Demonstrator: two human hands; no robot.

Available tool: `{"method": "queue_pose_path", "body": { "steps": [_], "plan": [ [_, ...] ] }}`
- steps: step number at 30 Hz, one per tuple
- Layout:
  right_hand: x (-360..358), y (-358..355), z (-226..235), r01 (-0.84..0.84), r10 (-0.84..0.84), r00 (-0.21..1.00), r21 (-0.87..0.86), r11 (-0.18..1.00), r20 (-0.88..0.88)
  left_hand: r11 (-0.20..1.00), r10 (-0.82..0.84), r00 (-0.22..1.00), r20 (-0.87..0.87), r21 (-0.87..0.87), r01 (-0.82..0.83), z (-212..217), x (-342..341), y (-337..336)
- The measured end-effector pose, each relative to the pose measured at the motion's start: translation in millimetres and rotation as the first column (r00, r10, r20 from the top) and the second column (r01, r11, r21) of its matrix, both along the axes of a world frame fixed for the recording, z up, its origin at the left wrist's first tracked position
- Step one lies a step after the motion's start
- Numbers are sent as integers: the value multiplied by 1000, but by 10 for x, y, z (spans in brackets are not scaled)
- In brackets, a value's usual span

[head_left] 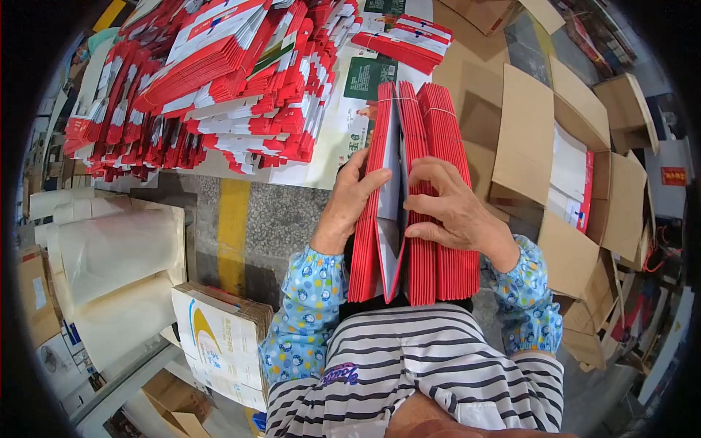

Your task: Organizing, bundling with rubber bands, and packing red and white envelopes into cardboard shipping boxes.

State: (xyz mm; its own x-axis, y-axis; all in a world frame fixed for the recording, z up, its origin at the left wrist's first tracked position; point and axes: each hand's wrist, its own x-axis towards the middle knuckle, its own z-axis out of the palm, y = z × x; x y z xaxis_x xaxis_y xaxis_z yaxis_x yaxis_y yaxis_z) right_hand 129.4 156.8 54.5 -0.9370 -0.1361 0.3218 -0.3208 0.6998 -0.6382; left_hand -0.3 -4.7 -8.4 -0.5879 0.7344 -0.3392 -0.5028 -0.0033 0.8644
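Note:
Bundles of flat-folded red cartons stand on edge side by side across my lap. My left hand wraps around the outer side of the left bundle, thumb over its top edges. One carton on its inner face gapes apart, showing a grey-white inside. My right hand is closed over the middle bundle, fingers and thumb bent at its edge beside the gap. Under that palm runs the right bundle. Thin bands cross the far ends of the bundles.
A large heap of folded red and white cartons covers the far left of the table, with a smaller stack behind. At right stands an open cardboard box holding white and red pieces. Printed sheets are stacked at lower left.

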Motion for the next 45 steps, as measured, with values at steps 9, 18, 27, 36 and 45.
{"method": "queue_pose_path", "body": {
  "steps": [9, 18, 27, 36, 45],
  "plan": [
    [-14, 12, -69, -18, 18, 1000, 133, 991, 2, 1000, 7, 999, 36, 19, -7, 23, 18, 41],
    [-62, -11, -24, -62, 58, 998, 196, 979, 22, 1000, -16, 1000, -11, -4, 16, 26, 36, 59],
    [-58, -13, -18, -43, 43, 999, 48, 998, 1, 1000, 3, 999, -36, 6, -3, 23, 24, 22],
    [-29, 17, -83, -22, 22, 1000, 120, 993, 3, 1000, 19, 1000, 14, 25, -20, -65, 8, 28],
    [-81, -27, -24, -80, 73, 996, 186, 979, 46, 1000, -12, 1000, 2, 29, 12, -1, 53, 63]
  ]
}}
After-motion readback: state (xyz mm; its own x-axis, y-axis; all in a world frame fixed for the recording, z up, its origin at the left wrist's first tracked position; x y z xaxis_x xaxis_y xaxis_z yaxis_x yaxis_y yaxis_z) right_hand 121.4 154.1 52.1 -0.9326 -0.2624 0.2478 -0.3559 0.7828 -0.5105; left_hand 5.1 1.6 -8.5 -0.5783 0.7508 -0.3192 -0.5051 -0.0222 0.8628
